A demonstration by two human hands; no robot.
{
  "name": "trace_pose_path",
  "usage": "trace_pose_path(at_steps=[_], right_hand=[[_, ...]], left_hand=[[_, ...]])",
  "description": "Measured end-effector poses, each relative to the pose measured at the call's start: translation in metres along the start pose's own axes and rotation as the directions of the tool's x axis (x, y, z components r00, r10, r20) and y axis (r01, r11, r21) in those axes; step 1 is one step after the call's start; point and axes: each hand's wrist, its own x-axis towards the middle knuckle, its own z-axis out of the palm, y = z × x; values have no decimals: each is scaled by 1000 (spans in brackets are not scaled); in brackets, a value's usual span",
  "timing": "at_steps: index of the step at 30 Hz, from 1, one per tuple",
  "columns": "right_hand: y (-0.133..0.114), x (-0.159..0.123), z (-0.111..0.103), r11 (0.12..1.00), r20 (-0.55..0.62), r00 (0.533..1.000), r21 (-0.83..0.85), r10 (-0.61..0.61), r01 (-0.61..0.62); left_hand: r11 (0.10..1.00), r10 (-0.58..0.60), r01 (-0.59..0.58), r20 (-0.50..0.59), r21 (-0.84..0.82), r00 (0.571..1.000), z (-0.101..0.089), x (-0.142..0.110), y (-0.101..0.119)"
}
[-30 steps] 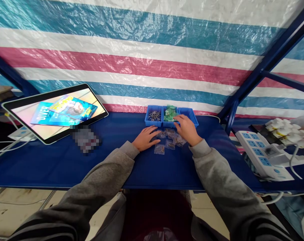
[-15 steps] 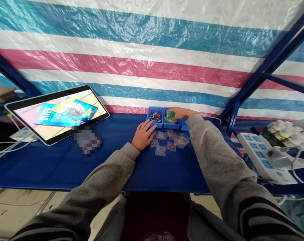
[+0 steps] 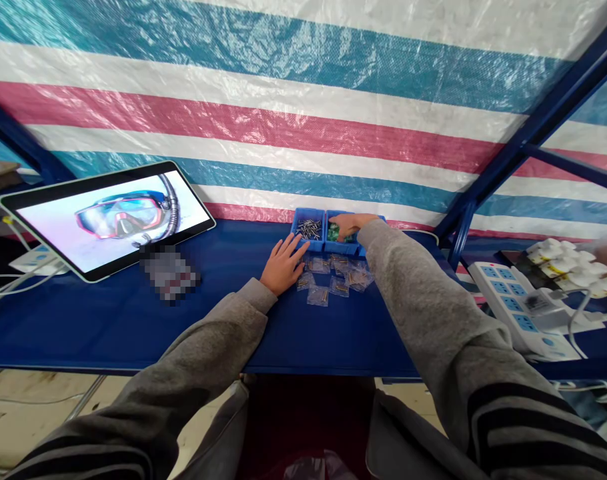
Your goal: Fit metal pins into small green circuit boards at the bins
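My left hand lies with its fingers spread on the table, fingertips at the front edge of the blue bin of metal screws. My right hand reaches down into the neighbouring blue bin, which holds green pieces too small to make out. Its fingers are bent and drawn together, the tips partly hidden among the pieces. In front of the bins lie several small clear plastic bags with brass-coloured screw-like parts inside. The right sleeve partly covers a third blue bin.
A tablet showing a diving mask leans at the left, with a blurred item before it. A white power strip with plugs and cables sits at the right, beside white objects. Blue frame bars and striped sheeting stand behind.
My right hand stays in the green pieces' bin, its fingers now closer together and pointing down. The left hand has stayed put. The tablet's picture changed from booklets to a diving mask.
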Motion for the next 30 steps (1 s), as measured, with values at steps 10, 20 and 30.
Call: trace_pose_path(at_steps=[10, 20, 30], right_hand=[[-5, -8, 4, 998, 5, 998, -32, 62, -62], [-15, -23, 12, 993, -225, 973, -97, 50, -73], [-8, -31, 10, 985, -426, 888, 93, 173, -146]], left_hand=[[998, -5, 4, -16, -62, 1000, 1, 0, -1], [999, 0, 0, -4, -37, 1000, 1, 0, -1], [999, -6, 6, 8, -38, 1000, 0, -1, -2]])
